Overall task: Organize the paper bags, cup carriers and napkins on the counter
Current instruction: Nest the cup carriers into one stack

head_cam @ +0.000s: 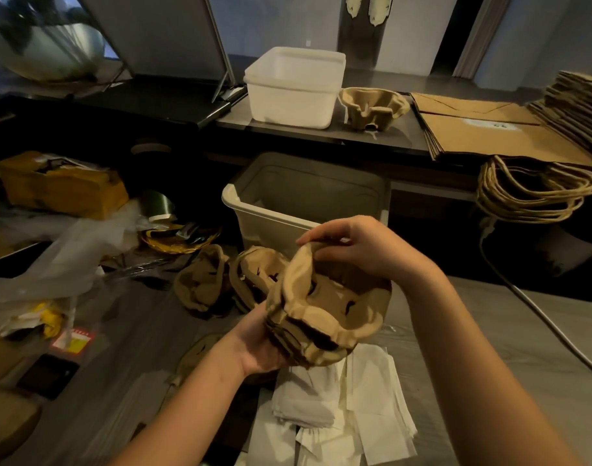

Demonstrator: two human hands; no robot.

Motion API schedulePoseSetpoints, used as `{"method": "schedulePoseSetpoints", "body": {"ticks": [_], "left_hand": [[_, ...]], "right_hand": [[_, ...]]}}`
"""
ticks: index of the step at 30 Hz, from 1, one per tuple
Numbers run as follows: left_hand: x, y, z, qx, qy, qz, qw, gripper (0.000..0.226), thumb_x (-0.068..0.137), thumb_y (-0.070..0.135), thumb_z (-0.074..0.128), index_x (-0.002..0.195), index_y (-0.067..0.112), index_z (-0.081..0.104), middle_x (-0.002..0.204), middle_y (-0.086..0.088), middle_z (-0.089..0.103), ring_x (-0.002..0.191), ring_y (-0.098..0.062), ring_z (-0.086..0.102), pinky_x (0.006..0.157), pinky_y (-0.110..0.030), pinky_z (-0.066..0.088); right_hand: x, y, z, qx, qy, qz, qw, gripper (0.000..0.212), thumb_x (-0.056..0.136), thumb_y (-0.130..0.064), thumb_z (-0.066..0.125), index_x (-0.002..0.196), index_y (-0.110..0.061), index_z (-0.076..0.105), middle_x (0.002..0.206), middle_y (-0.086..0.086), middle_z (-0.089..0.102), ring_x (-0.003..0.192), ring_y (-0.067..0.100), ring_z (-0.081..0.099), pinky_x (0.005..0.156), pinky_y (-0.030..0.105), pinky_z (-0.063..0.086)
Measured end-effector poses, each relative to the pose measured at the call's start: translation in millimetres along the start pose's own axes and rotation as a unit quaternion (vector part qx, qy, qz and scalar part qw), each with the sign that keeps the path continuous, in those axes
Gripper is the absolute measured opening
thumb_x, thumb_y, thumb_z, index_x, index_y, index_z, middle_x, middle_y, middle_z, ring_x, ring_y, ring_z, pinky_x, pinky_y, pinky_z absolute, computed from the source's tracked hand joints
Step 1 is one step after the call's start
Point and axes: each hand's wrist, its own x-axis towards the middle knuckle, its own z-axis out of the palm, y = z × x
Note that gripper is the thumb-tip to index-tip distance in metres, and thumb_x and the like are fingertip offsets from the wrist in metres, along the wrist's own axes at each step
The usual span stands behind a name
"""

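L hand (264,344), R hand (361,253) — bare; forearms (187,408) bare too.

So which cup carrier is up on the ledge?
The lone cup carrier between the white tub and paper bags; the others are lower down.

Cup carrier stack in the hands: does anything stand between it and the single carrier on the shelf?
Nothing visibly blocks it. The left hand and right hand hold the cup carrier stack raised; the open plastic bin stands between it and the shelf carrier, but its rim sits below the shelf.
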Motion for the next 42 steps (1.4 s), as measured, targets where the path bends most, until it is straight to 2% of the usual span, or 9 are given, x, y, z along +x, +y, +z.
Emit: {"method": "schedulePoseSetpoints", "body": {"ticks": [5,10,15,18,21,24,27,31,42], "left_hand": [[-2,-2,-2,-0.069,0.040,-0.018,0.997,0.047,0.078,0.040,0.057,0.072,-0.003,0.074,0.082,-0.020,0.070,0.066,-0.032,0.070,0.057,-0.041,0.057],[-14,0,3,-0.097,-0.025,-0.005,0.995,0.035,0.061,0.021,0.086,0.073,-0.008,0.072,0.078,-0.026,0.069,0.063,-0.040,0.068,0.049,-0.048,0.056],[-9,0,-1,-0.106,0.017,0.006,0.994,0.064,0.089,0.047,0.042,0.063,-0.003,0.073,0.071,-0.021,0.069,0.057,-0.033,0.068,0.046,-0.040,0.056],[-13,1,-6,-0.113,-0.009,0.004,0.994,0.044,0.073,0.037,0.071,0.081,-0.007,0.073,0.091,-0.026,0.069,0.072,-0.040,0.069,0.055,-0.049,0.057],[-23,2,-16,-0.146,-0.033,0.009,0.989,0.073,0.024,0.010,0.096,0.090,-0.009,0.072,0.098,-0.029,0.067,0.079,-0.045,0.068,0.060,-0.056,0.055],[-30,3,-26,-0.194,0.004,0.036,0.980,0.058,0.036,0.018,0.093,0.082,-0.010,0.071,0.088,-0.031,0.067,0.066,-0.046,0.067,0.046,-0.056,0.052],[-34,5,-33,-0.224,0.048,0.053,0.972,0.050,0.068,0.038,0.056,0.080,-0.008,0.071,0.087,-0.030,0.068,0.065,-0.045,0.067,0.046,-0.054,0.053],[-36,6,-35,-0.233,0.044,0.082,0.968,0.053,0.066,0.039,0.049,0.071,-0.009,0.072,0.083,-0.028,0.068,0.062,-0.043,0.067,0.041,-0.049,0.052],[-30,-2,-52,-0.236,0.045,0.059,0.969,0.055,0.067,0.042,0.052,0.082,-0.006,0.073,0.097,-0.026,0.067,0.075,-0.043,0.068,0.056,-0.053,0.055]], "right_hand": [[3,6,17,0.014,0.055,-0.012,0.998,0.030,0.090,-0.019,0.060,0.100,-0.048,0.061,0.097,-0.032,0.056,0.094,-0.016,0.051,0.078,0.001,0.042],[9,16,35,0.044,0.049,0.012,0.998,0.028,0.090,-0.021,0.060,0.110,-0.040,0.065,0.103,-0.023,0.062,0.097,-0.010,0.054,0.080,0.008,0.045],[10,25,47,0.063,0.037,0.018,0.997,0.024,0.091,-0.027,0.058,0.110,-0.042,0.062,0.100,-0.028,0.059,0.095,-0.014,0.052,0.076,0.006,0.044],[13,31,51,0.185,0.074,0.056,0.978,0.021,0.097,-0.035,0.043,0.099,-0.040,0.063,0.096,-0.021,0.063,0.091,-0.006,0.058,0.078,0.012,0.048],[15,44,52,0.272,0.113,0.151,0.944,0.021,0.099,-0.024,0.043,0.102,-0.023,0.064,0.094,-0.004,0.067,0.073,0.002,0.061,0.064,0.016,0.050],[11,59,57,0.104,-0.004,0.175,0.979,0.028,0.092,-0.016,0.058,0.119,-0.024,0.058,0.095,-0.009,0.064,0.065,0.001,0.062,0.053,0.014,0.048],[15,57,77,0.005,-0.075,0.108,0.991,0.041,0.082,-0.021,0.070,0.117,-0.034,0.054,0.101,-0.013,0.058,0.084,0.005,0.058,0.069,0.018,0.047],[27,57,110,-0.096,-0.035,0.090,0.991,0.030,0.086,-0.030,0.066,0.113,-0.018,0.061,0.113,0.002,0.064,0.100,0.017,0.059,0.087,0.032,0.048],[23,67,129,-0.244,0.043,0.092,0.964,0.033,0.093,-0.029,0.054,0.122,-0.015,0.056,0.127,0.004,0.054,0.102,0.027,0.061,0.072,0.034,0.048]]}}
